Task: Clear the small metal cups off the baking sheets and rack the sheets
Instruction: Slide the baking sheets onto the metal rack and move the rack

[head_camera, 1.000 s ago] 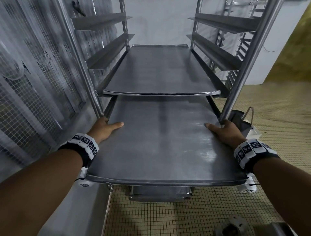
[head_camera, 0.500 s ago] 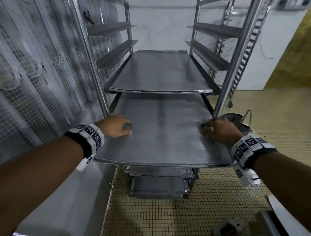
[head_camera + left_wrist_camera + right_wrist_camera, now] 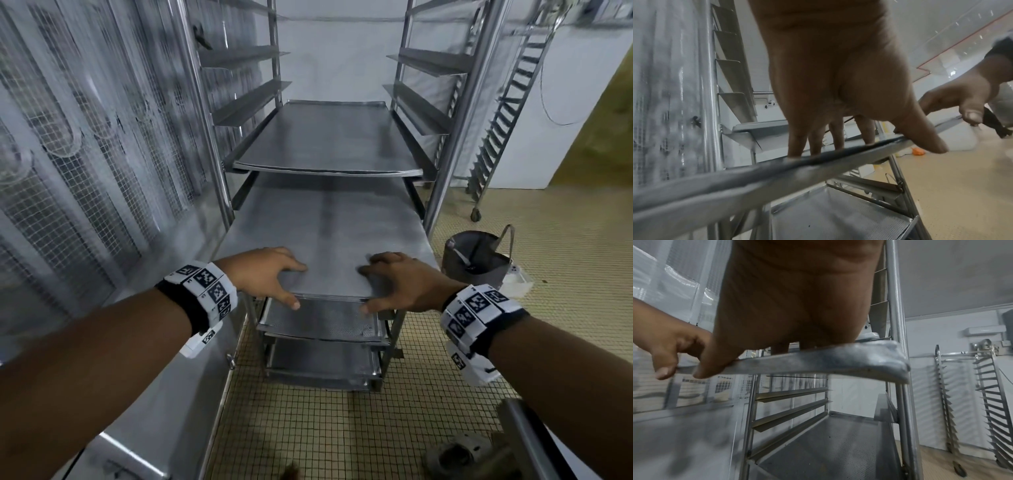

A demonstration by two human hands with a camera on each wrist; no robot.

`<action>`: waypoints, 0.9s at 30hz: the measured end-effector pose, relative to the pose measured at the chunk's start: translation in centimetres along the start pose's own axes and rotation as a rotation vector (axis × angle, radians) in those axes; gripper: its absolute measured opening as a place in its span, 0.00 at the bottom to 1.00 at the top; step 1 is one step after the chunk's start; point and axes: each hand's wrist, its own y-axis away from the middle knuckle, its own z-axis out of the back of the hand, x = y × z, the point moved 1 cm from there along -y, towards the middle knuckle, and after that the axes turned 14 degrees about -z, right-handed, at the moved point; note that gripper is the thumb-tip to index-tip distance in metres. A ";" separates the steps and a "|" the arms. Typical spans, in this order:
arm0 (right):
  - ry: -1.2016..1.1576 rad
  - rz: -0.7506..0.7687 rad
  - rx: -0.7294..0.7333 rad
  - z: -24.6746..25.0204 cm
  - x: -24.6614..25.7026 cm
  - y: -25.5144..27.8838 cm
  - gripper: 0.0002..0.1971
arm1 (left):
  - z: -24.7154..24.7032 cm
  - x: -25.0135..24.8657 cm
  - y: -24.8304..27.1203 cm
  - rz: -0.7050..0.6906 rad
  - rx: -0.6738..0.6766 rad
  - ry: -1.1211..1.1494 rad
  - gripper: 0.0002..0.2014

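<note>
An empty baking sheet [image 3: 325, 233] lies on the rack's [image 3: 455, 113] middle runners, its near edge sticking out a little. My left hand [image 3: 270, 274] and right hand [image 3: 394, 284] press on that near edge, fingers spread flat on top, thumbs against the front rim. The left wrist view shows my left hand [image 3: 834, 81] with straight fingers on the sheet's rim [image 3: 777, 167]. The right wrist view shows my right hand [image 3: 793, 305] on the sheet's [image 3: 828, 363] corner. Another bare sheet [image 3: 329, 140] sits one level higher. No small cups are in view.
A perforated tray [image 3: 322, 320] and another sheet sit on the rack's lower levels. A mesh wall [image 3: 68, 171] runs close on the left. A metal bucket [image 3: 476, 257] stands on the tiled floor right of the rack. A second, empty rack [image 3: 507, 113] stands behind it.
The sheet has slid deeper into the rack. Both hands have moved from its side edges to its near front edge.
</note>
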 end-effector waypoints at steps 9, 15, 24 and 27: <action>-0.131 -0.120 -0.387 -2.0 0.8 -2.2 0.21 | -3.2 0.3 -1.5 0.097 -0.456 -0.087 0.30; -0.159 -0.183 -0.428 -3.4 0.6 -4.2 0.22 | -5.3 2.3 -3.4 0.115 -0.551 -0.165 0.34; -0.156 -0.240 -0.404 -2.5 0.4 -9.2 0.22 | -4.7 6.8 -7.7 0.133 -0.599 -0.171 0.30; -0.172 -0.262 -0.428 -2.4 0.1 -11.4 0.23 | -4.1 8.5 -9.4 0.129 -0.629 -0.159 0.30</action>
